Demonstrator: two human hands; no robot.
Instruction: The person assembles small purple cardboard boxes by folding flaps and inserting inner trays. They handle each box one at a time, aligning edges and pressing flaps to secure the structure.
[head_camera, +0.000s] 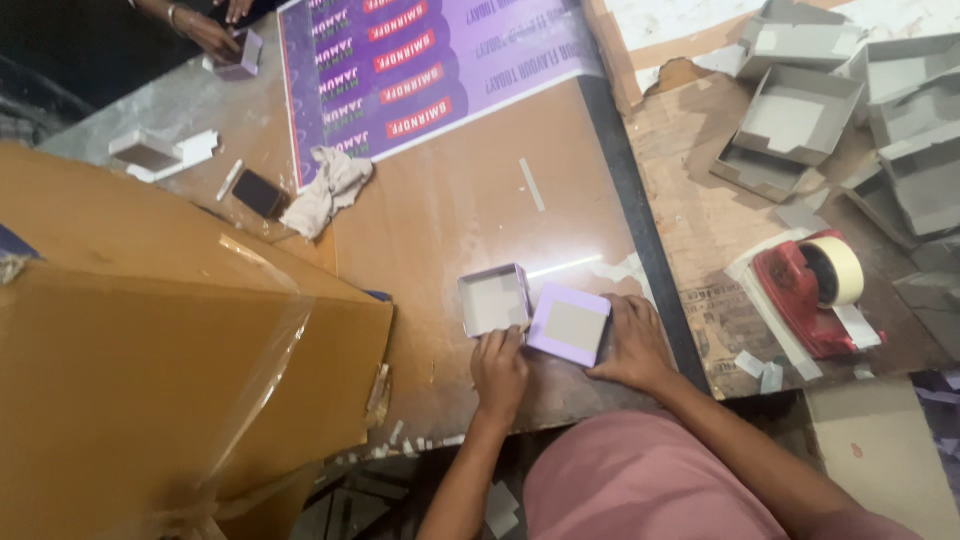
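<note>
Open tray (494, 299) left of lidded box (569, 325), tape dispenser (812, 290) far right, carton (150, 370) left on table (450, 210)

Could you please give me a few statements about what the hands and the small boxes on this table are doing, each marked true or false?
1. The left hand and right hand both rest on the lilac box piece. True.
2. The open grey box tray sits directly beside the lilac box piece. True.
3. The red tape dispenser is gripped by the right hand. False: it stands apart on the table, to the right of that hand.
4. The crumpled cloth lies inside the open grey box tray. False: it lies farther up the table, by the purple poster.
5. A stack of grey box trays lies at the upper right. True.
</note>
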